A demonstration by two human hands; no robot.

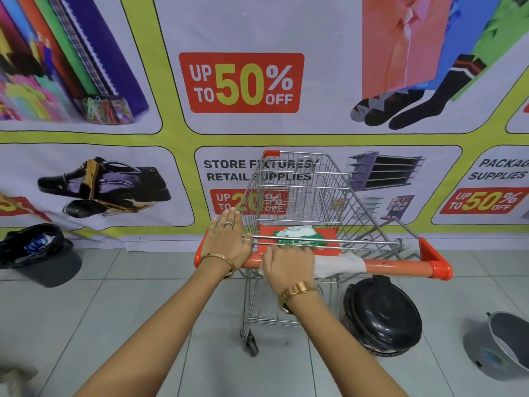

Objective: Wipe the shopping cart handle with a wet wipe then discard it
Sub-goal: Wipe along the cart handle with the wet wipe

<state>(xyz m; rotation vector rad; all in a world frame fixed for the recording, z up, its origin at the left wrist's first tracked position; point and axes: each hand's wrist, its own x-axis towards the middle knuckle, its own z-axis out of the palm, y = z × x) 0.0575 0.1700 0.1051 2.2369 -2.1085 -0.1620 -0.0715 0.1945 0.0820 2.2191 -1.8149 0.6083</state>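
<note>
A wire shopping cart point(300, 196) stands in front of me with its orange handle point(400, 266) running left to right. My right hand point(287, 266) presses a white wet wipe point(340, 263) onto the handle's middle; the wipe trails out to the right of the hand. My left hand point(226, 242) rests flat on the handle's left end, fingers stretched toward the basket rim. A green and white wipes packet point(299, 234) lies on the orange child-seat flap just behind the handle.
A black lidded bin point(382, 315) sits on the tiled floor under the handle's right side. A bucket lined with a black bag point(43, 253) stands at the left by the wall. A grey pail point(503, 345) lies at the right edge. A printed banner point(243, 81) covers the wall behind the cart.
</note>
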